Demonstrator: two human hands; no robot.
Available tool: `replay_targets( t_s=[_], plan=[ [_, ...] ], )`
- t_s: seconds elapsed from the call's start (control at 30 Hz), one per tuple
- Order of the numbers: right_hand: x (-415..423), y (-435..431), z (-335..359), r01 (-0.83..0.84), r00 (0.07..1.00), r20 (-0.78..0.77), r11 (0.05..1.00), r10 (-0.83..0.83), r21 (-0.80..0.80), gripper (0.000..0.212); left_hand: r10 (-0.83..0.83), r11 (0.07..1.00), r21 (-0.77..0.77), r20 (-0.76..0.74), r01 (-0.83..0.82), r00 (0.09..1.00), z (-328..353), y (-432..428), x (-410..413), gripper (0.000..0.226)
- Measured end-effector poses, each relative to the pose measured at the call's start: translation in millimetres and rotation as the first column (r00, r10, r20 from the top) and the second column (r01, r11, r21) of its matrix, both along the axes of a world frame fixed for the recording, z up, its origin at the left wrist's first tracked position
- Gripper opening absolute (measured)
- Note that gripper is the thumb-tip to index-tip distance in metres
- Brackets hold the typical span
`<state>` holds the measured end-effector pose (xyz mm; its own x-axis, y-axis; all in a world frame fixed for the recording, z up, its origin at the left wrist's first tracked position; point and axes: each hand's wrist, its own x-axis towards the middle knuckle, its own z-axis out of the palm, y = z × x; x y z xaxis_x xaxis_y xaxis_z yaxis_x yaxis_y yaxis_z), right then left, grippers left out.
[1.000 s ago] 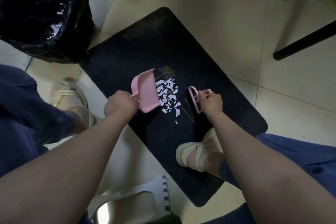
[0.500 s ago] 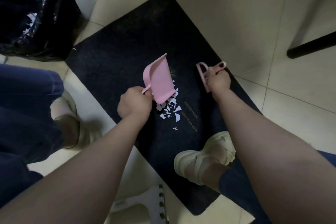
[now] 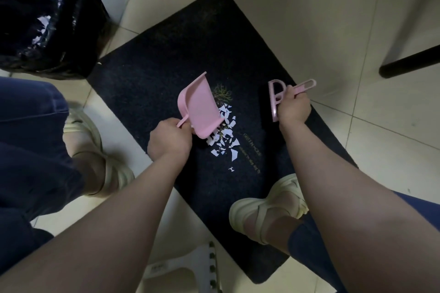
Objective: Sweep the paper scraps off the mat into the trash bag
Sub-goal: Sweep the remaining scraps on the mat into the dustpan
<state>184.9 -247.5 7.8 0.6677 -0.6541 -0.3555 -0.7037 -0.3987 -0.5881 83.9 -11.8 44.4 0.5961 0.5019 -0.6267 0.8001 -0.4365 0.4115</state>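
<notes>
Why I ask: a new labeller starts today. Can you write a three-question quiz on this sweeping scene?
1. True or false: the left hand holds the pink dustpan by its handle.
2. Pick one: the pile of paper scraps lies A) inside the dustpan, B) on the mat at the dustpan's lip, C) on a chair seat.
3. Fill in: the right hand grips a pink ____.

Key: 1 true; 2 B; 3 brush.
</notes>
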Motion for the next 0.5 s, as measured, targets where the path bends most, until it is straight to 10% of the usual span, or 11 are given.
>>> replay_targets(
  t_s=[0.5],
  plan=[
    [-3.4,17.3,-2.3,-0.097,0.995,0.01,0.984,0.097,0.15,0.029,0.055,0.998,0.008,0.005,-0.055,0.998,-5.2,20.7,-10.1,0.019]
  ],
)
